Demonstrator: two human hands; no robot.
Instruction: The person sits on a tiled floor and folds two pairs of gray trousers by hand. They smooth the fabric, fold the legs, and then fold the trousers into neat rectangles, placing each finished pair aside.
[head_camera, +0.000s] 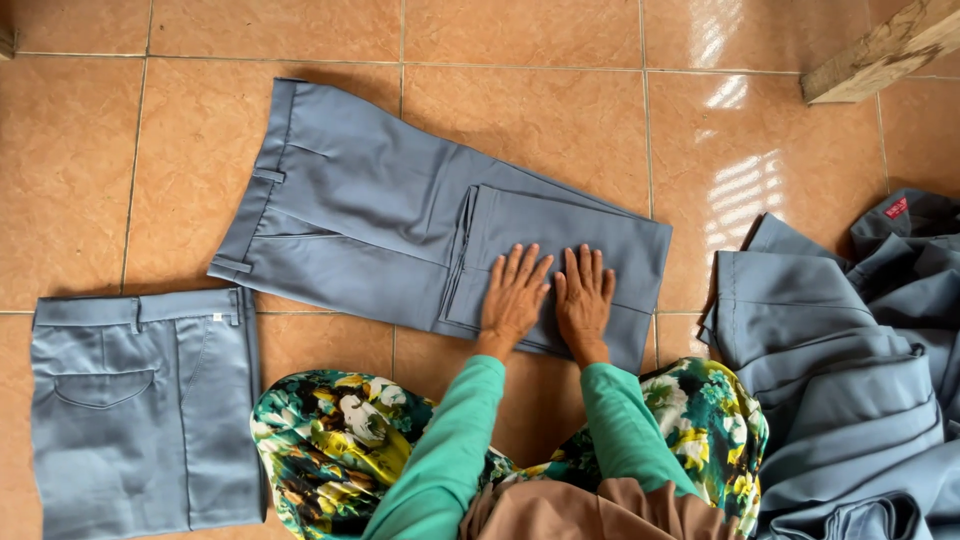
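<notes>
While both palms lie flat, fingers spread, left hand (513, 292) and right hand (584, 297) press grey trousers (380, 215), gripping nothing. Red label (896, 207) tops the unfolded pile (850, 380)

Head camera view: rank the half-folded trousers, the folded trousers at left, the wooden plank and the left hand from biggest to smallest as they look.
1. Half-folded trousers
2. Folded trousers, cut off by the frame
3. Wooden plank, only partly in view
4. Left hand

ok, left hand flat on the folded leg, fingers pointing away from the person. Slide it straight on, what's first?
Probably the upper edge of the folded-back leg panel, just past the left hand; beyond it, the trousers underneath and then bare tile floor.
</notes>
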